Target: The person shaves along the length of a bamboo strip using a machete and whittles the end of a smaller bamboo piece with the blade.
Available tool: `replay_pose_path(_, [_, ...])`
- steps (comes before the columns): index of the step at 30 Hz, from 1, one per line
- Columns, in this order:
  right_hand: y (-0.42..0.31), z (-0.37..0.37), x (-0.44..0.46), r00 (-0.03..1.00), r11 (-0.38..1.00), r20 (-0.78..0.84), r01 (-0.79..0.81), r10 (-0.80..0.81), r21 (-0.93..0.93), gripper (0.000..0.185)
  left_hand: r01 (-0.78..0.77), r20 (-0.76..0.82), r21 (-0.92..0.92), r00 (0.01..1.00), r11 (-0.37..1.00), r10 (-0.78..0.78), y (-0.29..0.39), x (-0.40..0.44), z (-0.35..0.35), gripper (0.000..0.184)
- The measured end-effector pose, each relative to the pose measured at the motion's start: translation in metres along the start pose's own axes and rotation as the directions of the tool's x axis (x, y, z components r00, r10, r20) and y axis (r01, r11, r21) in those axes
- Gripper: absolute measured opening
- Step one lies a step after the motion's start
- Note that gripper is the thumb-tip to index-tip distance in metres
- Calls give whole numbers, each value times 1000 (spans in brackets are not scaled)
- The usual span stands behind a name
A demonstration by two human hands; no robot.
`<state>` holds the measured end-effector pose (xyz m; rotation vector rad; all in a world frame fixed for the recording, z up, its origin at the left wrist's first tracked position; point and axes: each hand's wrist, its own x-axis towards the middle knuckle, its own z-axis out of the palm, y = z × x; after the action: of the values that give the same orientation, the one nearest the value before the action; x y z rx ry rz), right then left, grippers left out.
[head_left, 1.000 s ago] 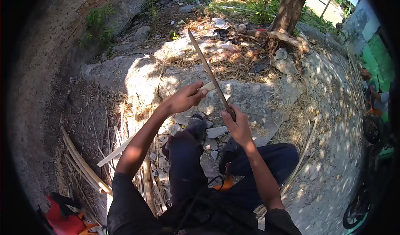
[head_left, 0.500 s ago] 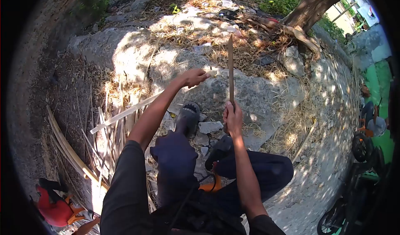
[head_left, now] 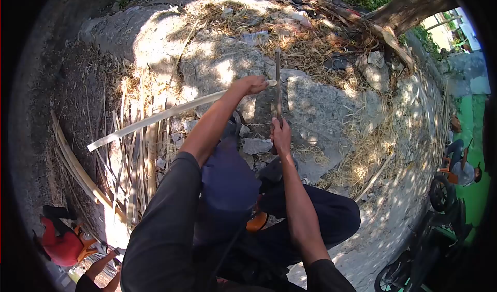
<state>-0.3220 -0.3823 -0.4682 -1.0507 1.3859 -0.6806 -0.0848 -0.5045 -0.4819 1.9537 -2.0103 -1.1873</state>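
My left hand (head_left: 254,84) is closed round a long pale strip (head_left: 160,117), likely bamboo, near its right end. The strip slants down to the left behind my forearm, and its short tip sticks out past my fingers, at the blade. In my right hand (head_left: 281,136) is the handle of a long knife (head_left: 278,82), whose narrow dark blade points upward. Whether the blade touches the strip's tip cannot be made out.
Cut strips (head_left: 140,162) lie on the ground at left, beside longer curved pieces (head_left: 77,167). A tree trunk (head_left: 414,7) leans at upper right. Other people sit at lower left (head_left: 62,245) and far right (head_left: 463,170), near a parked motorcycle (head_left: 429,240).
The view has tilted down. My left hand has moved right relative to my body, and more of the strip shows. The knife has turned from slanting left to nearly upright.
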Motion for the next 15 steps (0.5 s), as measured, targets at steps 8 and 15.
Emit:
replay_pose_path(8, [-5, -3, 17, 999, 996, -54, 0, -4, -88, 33, 205, 176, -187, 969, 961, -173, -10, 22, -6, 56])
replay_pose_path(15, [37, 10, 39, 985, 922, -63, 129, -163, -365, 36, 150, 26, -115, 989, 982, -148, -24, 29, -1, 55])
